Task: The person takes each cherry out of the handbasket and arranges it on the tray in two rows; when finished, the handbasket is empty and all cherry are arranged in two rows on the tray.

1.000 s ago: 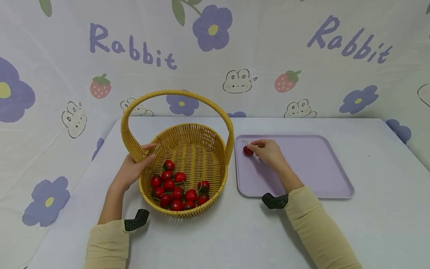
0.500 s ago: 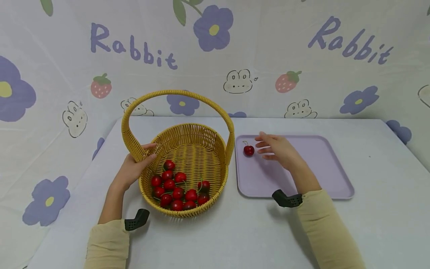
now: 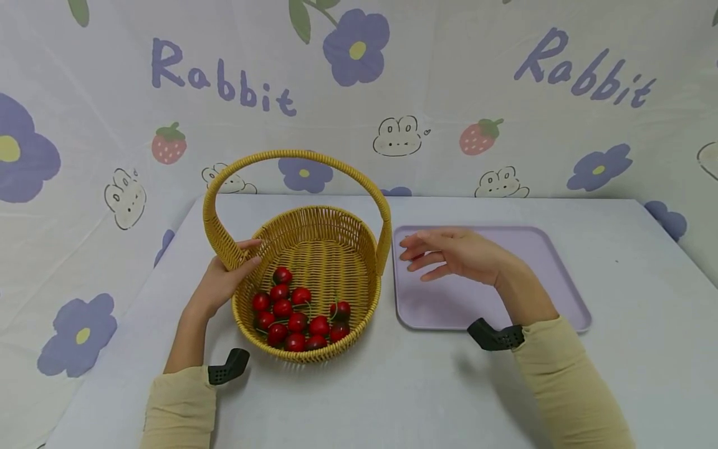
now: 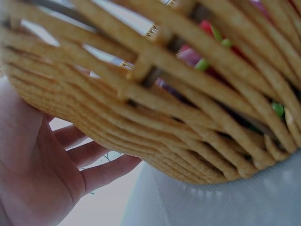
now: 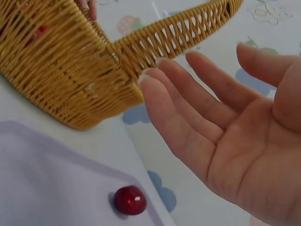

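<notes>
Yellow wicker forms the basket, which stands upright on the white surface with its arched handle raised. Red cherries, some with green stems, lie grouped on the basket's near side. The left hand grips the basket's left side at the foot of the handle, thumb over the rim. Just right of the basket lies a lilac tray. Above the tray's left part hovers the right hand, its fingers parted, loosely extended and holding nothing. A single cherry rests on the tray near its edge, as the right wrist view shows; in the head view the hand largely covers it. Behind, a pale cloth bears purple flowers, strawberries, rabbits and lettering.
</notes>
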`<act>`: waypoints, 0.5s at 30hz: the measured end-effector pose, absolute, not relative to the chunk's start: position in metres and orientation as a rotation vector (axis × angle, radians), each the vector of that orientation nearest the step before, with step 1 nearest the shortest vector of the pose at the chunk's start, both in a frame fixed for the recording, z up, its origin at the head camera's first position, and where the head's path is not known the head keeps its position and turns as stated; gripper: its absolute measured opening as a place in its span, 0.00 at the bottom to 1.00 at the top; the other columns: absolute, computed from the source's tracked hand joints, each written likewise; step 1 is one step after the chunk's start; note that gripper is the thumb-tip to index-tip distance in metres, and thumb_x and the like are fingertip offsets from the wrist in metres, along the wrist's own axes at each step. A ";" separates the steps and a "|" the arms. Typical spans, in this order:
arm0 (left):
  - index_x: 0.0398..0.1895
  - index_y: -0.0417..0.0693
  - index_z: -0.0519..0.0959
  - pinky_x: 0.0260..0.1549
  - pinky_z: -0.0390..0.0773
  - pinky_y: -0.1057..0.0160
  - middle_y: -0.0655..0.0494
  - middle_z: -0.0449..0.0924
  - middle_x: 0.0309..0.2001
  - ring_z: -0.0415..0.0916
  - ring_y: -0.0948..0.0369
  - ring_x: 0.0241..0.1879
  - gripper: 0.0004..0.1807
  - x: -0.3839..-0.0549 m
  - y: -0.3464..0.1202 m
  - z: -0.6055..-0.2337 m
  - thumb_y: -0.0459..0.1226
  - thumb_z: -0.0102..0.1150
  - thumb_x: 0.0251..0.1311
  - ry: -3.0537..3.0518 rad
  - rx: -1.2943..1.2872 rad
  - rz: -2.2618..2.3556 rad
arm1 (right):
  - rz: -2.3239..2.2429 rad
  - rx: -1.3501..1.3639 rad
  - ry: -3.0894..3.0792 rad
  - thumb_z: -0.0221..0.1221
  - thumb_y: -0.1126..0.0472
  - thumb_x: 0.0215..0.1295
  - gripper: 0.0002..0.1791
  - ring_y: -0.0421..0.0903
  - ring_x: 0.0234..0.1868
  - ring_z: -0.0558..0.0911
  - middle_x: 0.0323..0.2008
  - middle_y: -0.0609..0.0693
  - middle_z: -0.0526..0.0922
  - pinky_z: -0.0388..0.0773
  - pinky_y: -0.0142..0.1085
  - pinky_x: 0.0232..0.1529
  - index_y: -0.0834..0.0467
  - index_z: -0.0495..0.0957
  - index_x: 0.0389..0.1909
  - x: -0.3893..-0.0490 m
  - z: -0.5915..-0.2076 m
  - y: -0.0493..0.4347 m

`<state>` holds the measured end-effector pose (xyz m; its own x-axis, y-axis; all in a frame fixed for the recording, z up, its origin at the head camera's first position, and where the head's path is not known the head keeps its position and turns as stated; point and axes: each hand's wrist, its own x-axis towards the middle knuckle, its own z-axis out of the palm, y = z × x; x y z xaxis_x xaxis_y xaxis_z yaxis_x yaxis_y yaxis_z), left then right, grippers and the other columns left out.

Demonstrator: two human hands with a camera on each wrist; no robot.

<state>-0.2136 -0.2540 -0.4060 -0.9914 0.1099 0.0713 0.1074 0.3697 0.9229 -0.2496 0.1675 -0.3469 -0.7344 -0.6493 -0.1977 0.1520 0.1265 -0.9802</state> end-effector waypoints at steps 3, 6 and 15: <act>0.66 0.42 0.67 0.60 0.58 0.38 0.42 0.62 0.67 0.58 0.44 0.66 0.26 -0.214 -0.254 -0.406 0.41 0.55 0.67 2.601 0.206 1.748 | -1.587 -0.570 1.776 0.48 0.53 0.74 0.22 0.59 0.54 0.76 0.54 0.63 0.75 0.75 0.51 0.50 0.66 0.72 0.58 -0.245 -0.340 0.162; 0.66 0.42 0.67 0.60 0.58 0.38 0.41 0.62 0.67 0.58 0.44 0.66 0.26 -0.214 -0.254 -0.406 0.40 0.54 0.67 2.603 0.209 1.748 | -1.500 -0.643 1.782 0.48 0.53 0.74 0.22 0.60 0.55 0.75 0.54 0.62 0.75 0.75 0.50 0.51 0.65 0.72 0.59 -0.240 -0.334 0.154; 0.65 0.40 0.67 0.60 0.58 0.39 0.41 0.62 0.67 0.58 0.44 0.66 0.25 -0.214 -0.254 -0.406 0.40 0.54 0.67 2.601 0.217 1.760 | -1.239 -0.815 1.799 0.50 0.55 0.73 0.19 0.55 0.58 0.74 0.57 0.54 0.75 0.75 0.44 0.53 0.58 0.73 0.60 -0.227 -0.321 0.116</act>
<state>-0.2136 -0.2536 -0.4061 -0.9905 0.1102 0.0825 0.1176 0.3653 0.9234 -0.2270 0.1163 -0.3212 -0.4832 -0.8407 -0.2446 -0.0711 0.3162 -0.9460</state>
